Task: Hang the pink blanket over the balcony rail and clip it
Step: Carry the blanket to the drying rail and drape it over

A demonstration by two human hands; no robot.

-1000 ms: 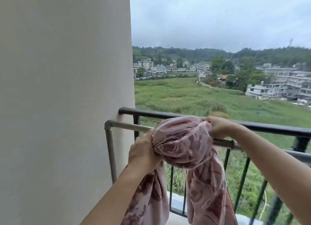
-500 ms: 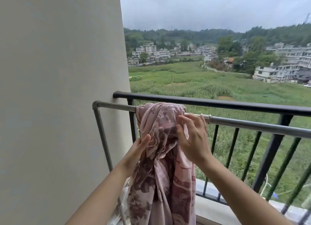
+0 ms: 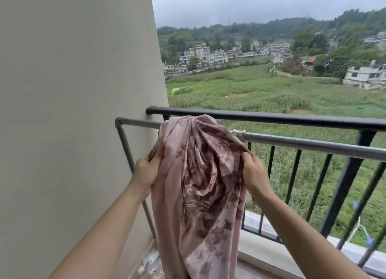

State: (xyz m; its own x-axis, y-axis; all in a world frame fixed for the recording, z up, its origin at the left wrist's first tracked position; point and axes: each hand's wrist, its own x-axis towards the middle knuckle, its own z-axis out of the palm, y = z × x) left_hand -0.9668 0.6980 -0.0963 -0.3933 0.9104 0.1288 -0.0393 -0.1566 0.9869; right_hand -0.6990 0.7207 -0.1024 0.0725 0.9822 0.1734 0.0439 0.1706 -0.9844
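Note:
The pink blanket (image 3: 200,186), printed with dark flowers, hangs bunched over the silver metal pole (image 3: 309,144) that runs just inside the black balcony rail (image 3: 271,118). Its near side falls in folds below the bottom of the view. My left hand (image 3: 146,170) grips the blanket's left edge a little below the pole. My right hand (image 3: 253,172) grips the right edge at about the same height. No clip shows anywhere.
A beige wall (image 3: 73,111) fills the left side, and the silver pole's upright leg (image 3: 133,170) runs down beside it. Black balusters (image 3: 344,191) stand under the rail on the right. Beyond lie a green field and houses.
Both hands moved apart and down to the blanket's side edges, spreading the bunched cloth a little wider on the pole. The view shifted left and closer.

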